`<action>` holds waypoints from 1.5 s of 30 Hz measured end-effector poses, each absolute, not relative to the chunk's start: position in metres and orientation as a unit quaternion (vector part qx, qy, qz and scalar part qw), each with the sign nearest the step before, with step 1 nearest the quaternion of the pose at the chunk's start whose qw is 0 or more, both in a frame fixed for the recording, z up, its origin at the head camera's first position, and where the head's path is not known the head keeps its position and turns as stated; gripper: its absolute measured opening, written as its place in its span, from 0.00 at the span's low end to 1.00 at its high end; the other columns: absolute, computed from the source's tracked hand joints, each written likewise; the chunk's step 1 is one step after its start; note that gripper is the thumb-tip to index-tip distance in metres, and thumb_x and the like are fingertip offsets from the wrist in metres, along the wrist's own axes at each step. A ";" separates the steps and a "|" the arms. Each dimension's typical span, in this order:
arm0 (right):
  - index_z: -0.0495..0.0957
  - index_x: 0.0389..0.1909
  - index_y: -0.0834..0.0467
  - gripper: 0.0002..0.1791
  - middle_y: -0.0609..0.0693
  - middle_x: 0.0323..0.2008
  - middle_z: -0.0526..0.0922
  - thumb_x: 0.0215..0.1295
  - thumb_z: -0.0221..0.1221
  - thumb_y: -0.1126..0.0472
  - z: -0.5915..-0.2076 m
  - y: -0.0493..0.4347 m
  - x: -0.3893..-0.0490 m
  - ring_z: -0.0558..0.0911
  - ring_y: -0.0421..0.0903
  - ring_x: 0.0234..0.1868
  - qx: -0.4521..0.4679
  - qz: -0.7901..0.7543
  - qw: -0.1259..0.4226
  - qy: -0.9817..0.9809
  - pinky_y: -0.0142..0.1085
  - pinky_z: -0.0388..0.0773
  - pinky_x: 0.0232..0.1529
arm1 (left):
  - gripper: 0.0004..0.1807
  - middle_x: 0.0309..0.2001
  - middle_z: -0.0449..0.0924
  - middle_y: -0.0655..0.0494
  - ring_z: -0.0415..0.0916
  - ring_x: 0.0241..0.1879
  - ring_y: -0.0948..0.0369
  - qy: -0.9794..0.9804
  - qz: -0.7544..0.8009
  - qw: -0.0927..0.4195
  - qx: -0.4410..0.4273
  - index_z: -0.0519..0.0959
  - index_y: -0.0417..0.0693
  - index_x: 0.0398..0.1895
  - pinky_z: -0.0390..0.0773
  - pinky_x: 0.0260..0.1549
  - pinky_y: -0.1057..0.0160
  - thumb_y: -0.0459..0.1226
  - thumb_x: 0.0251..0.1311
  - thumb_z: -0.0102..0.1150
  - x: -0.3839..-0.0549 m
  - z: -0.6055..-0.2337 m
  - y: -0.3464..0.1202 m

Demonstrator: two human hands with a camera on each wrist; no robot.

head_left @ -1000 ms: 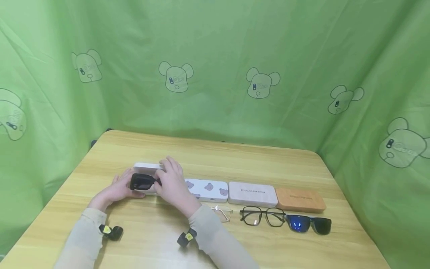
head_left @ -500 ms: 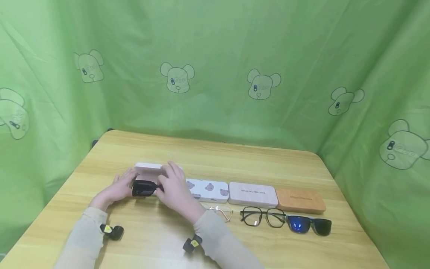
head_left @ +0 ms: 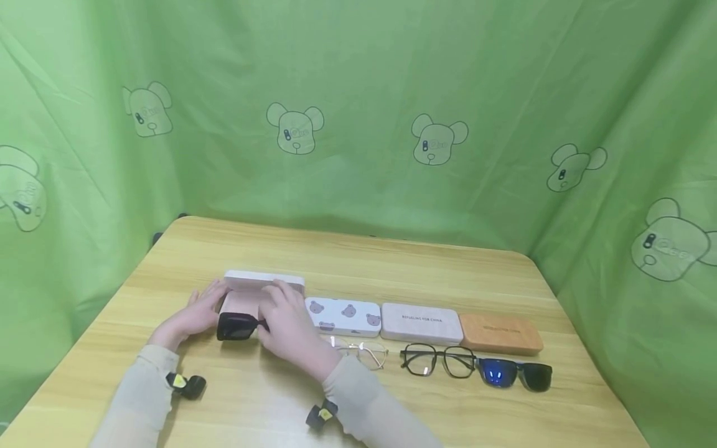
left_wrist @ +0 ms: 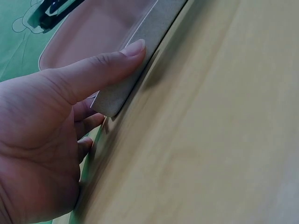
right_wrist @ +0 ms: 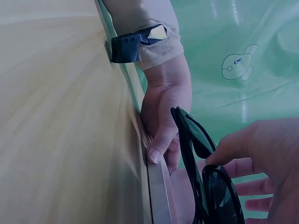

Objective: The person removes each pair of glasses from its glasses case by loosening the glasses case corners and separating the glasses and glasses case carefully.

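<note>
An eyeglass case [head_left: 241, 303] with a pink lining lies with its lid [head_left: 263, 280] raised at the table's left. My left hand [head_left: 196, 314] holds its left end; in the left wrist view the thumb [left_wrist: 107, 70] presses on the front wall, and the other fingers are partly hidden behind the end. My right hand [head_left: 291, 326] pinches black sunglasses [head_left: 235, 326] in front of the case. In the right wrist view the sunglasses [right_wrist: 222, 196] are gripped near the bridge, apart from the case's front wall [right_wrist: 160, 191].
Right of the open case stand a bear-print case [head_left: 348, 317], a pale case [head_left: 422, 323] and an orange case [head_left: 500, 333], all closed in a row. Before them lie thin-rimmed glasses [head_left: 370, 354], black-framed glasses [head_left: 437, 361] and blue-lensed sunglasses [head_left: 515, 374].
My right hand has brought the sunglasses from over the case down and toward me, so more of the pink lining and lid shows. The left hand has stayed at the case's end.
</note>
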State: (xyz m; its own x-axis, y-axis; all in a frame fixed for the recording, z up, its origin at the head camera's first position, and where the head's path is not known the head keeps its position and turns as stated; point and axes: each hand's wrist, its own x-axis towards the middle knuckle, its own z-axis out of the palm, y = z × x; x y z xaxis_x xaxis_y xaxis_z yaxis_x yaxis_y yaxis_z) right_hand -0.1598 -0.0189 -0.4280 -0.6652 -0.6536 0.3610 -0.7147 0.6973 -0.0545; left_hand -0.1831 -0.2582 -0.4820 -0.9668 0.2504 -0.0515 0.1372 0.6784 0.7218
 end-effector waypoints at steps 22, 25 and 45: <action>0.77 0.24 0.48 0.07 0.51 0.59 0.78 0.51 0.66 0.53 -0.446 -0.025 -0.156 0.69 0.54 0.68 0.376 0.086 0.112 -0.916 0.54 0.69 0.66 | 0.52 0.74 0.41 0.27 0.30 0.74 0.32 0.912 0.390 0.079 0.097 0.55 0.32 0.72 0.21 0.65 0.27 0.46 0.48 0.70 -0.183 -0.484 -0.259; 0.76 0.22 0.48 0.08 0.51 0.59 0.78 0.50 0.66 0.53 -0.447 -0.025 -0.156 0.68 0.53 0.68 0.374 0.082 0.101 -0.918 0.54 0.69 0.67 | 0.53 0.74 0.42 0.26 0.30 0.74 0.31 0.913 0.388 0.074 0.100 0.55 0.32 0.71 0.21 0.65 0.26 0.47 0.47 0.71 -0.183 -0.484 -0.259; 0.78 0.24 0.48 0.07 0.49 0.54 0.80 0.52 0.65 0.51 -0.453 -0.028 -0.155 0.70 0.52 0.67 0.371 0.060 0.091 -0.922 0.51 0.70 0.66 | 0.56 0.74 0.39 0.26 0.31 0.73 0.30 0.916 0.383 0.075 0.097 0.55 0.33 0.72 0.21 0.65 0.27 0.50 0.44 0.73 -0.182 -0.482 -0.259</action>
